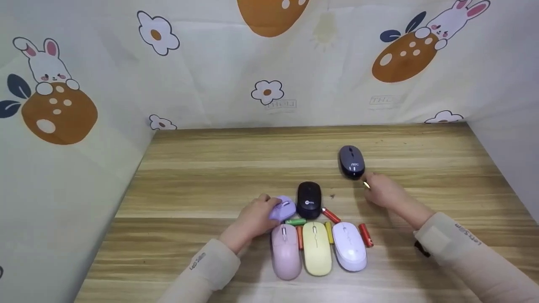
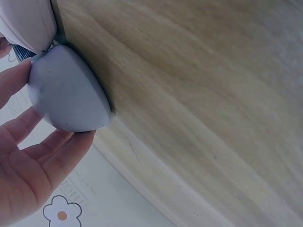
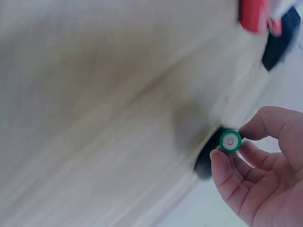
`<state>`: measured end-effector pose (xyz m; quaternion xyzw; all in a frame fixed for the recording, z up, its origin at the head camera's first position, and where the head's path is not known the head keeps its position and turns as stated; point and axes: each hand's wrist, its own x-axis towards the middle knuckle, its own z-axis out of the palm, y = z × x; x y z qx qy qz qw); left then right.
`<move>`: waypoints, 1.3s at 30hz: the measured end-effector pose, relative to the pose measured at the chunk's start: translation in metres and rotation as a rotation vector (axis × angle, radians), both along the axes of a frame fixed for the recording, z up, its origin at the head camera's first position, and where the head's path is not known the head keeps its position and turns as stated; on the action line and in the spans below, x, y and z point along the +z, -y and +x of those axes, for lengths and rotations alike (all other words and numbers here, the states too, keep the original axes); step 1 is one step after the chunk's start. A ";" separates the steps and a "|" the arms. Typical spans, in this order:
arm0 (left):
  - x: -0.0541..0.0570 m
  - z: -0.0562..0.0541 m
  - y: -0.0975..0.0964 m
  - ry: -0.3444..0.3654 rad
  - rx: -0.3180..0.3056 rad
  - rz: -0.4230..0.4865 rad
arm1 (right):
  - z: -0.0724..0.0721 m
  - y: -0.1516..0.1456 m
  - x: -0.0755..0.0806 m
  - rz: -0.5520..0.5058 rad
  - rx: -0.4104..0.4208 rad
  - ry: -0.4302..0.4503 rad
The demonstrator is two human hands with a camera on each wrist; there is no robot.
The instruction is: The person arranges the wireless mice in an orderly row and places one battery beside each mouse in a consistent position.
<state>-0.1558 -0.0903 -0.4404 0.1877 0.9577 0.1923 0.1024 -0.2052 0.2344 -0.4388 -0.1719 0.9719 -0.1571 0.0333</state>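
Observation:
My left hand (image 1: 254,216) grips a small purple computer mouse (image 1: 283,208), thumb on one side and fingers on the other. The left wrist view shows the rounded back of that purple mouse (image 2: 68,90) between the fingertips, close against the pink mouse (image 2: 31,21). On the right, my right hand (image 1: 385,191) pinches a green battery (image 3: 230,141) between thumb and fingers, its flat silver end facing the wrist camera. Just beyond this hand lies a dark grey mouse (image 1: 352,162). A black mouse (image 1: 309,200) sits beside the purple one, with a green battery (image 1: 296,221) below them.
Nearest me stand a pink mouse (image 1: 286,252), a yellow mouse (image 1: 317,248) and a white mouse (image 1: 350,246) in a row. An orange battery (image 1: 300,237) and a yellow battery (image 1: 329,232) fill the gaps. Red batteries (image 1: 366,235) lie nearby. Patterned cloth (image 1: 210,84) borders the wooden table (image 1: 189,176).

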 end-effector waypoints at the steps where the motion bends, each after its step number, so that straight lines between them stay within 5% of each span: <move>1: 0.000 0.000 0.001 -0.002 -0.001 0.001 | -0.003 -0.004 0.002 -0.002 -0.013 0.011; 18: -0.003 0.002 -0.001 -0.017 -0.012 0.003 | -0.060 -0.024 -0.008 -0.229 -0.297 0.266; 39: 0.001 0.002 0.001 -0.017 -0.016 -0.006 | -0.071 -0.024 -0.015 -0.204 -0.294 0.170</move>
